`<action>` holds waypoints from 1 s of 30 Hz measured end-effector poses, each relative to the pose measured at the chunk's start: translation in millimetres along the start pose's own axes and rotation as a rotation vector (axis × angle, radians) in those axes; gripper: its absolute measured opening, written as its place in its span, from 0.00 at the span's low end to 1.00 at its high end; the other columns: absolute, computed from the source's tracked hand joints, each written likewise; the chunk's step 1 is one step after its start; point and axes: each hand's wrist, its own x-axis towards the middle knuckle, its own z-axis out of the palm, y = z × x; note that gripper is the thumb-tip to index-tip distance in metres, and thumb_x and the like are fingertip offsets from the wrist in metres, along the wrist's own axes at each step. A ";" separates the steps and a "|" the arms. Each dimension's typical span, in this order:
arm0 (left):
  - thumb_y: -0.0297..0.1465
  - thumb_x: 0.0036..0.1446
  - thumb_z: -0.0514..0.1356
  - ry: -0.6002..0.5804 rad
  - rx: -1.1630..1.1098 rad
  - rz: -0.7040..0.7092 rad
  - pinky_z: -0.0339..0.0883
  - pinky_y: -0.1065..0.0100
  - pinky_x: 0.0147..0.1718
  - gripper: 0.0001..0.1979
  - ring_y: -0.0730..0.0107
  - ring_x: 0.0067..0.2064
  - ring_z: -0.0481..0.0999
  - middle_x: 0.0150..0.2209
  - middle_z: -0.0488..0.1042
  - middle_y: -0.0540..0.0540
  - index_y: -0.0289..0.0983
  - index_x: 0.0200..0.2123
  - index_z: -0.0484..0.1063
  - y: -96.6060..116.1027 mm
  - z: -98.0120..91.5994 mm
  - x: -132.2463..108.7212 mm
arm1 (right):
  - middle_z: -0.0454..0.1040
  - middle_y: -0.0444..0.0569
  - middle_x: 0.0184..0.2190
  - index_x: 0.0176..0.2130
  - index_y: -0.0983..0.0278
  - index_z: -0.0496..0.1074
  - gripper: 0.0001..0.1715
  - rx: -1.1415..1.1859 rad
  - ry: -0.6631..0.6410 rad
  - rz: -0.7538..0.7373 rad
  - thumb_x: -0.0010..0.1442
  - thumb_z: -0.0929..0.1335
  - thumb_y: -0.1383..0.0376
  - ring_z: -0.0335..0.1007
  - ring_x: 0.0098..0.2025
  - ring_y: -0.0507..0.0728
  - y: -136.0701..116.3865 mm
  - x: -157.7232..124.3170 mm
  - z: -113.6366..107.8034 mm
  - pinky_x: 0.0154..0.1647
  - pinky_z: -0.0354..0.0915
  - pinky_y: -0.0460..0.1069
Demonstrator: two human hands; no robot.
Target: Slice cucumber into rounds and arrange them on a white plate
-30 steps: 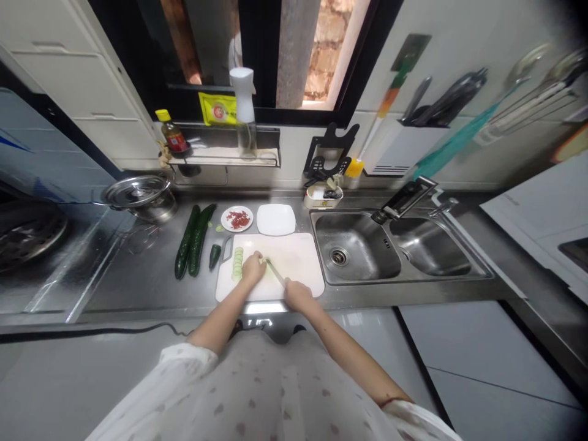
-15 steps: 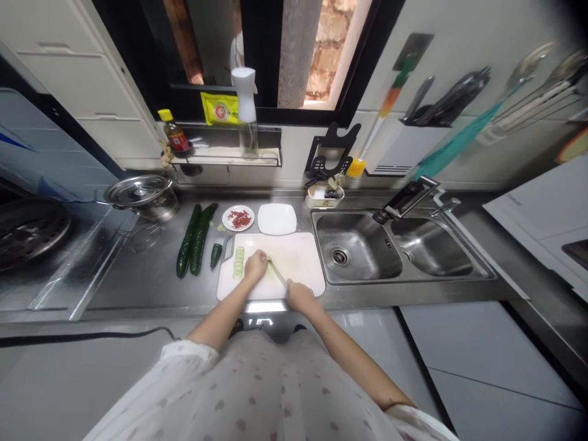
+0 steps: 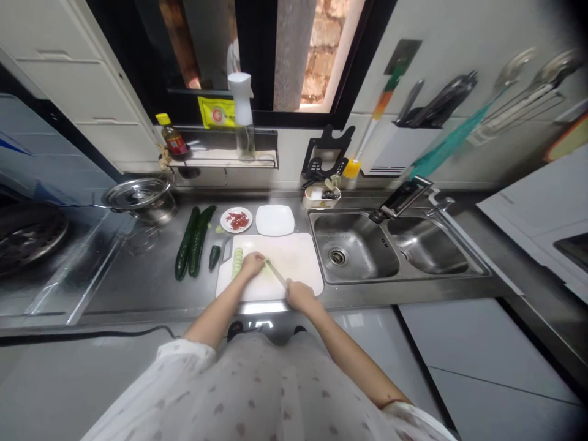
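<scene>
My right hand (image 3: 300, 295) is closed around the handle of a knife (image 3: 277, 274), whose blade points up and left over the white cutting board (image 3: 298, 257). At the blade's tip, my left hand (image 3: 252, 264) presses its fingers on a small pale-green piece of cucumber (image 3: 266, 262), mostly hidden by the fingers. A row of cucumber slices (image 3: 237, 260) lies on the board left of that hand. Off the board to the left are a dark green cucumber end (image 3: 214, 257) and two whole cucumbers (image 3: 197, 245).
Behind the board stand a small plate (image 3: 228, 224) with red chopped bits and a white square plate (image 3: 275, 220). A double steel sink (image 3: 362, 245) is on the right. A lidded pot (image 3: 156, 205) stands at the back left, below a shelf (image 3: 215, 158) with bottles.
The whole view has shifted slightly. My left hand has moved a little left on the board, nearer the row of slices, while the knife stays at nearly the same place and angle.
</scene>
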 end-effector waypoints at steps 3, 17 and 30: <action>0.28 0.51 0.60 -0.002 0.013 -0.003 0.64 0.72 0.39 0.10 0.67 0.41 0.75 0.38 0.79 0.44 0.36 0.38 0.76 1.5 -1.2 -1.4 | 0.75 0.59 0.42 0.49 0.66 0.66 0.17 -0.016 0.030 -0.017 0.63 0.57 0.68 0.72 0.44 0.60 1.7 -3.4 -0.8 0.39 0.63 0.51; 0.28 0.51 0.60 0.211 0.031 -0.111 0.64 0.72 0.41 0.13 0.67 0.43 0.76 0.39 0.78 0.46 0.39 0.42 0.74 -13.7 -40.4 27.2 | 0.75 0.55 0.42 0.47 0.63 0.67 0.15 0.039 0.042 0.034 0.65 0.57 0.63 0.71 0.43 0.58 25.4 -22.4 -16.4 0.36 0.57 0.47; 0.28 0.56 0.54 0.212 0.293 0.024 0.64 0.67 0.45 0.14 0.60 0.47 0.75 0.43 0.78 0.42 0.39 0.45 0.75 -46.3 -75.7 58.0 | 0.75 0.54 0.41 0.46 0.63 0.67 0.14 0.074 0.043 0.090 0.65 0.58 0.64 0.71 0.42 0.56 30.9 -19.5 -29.1 0.32 0.53 0.46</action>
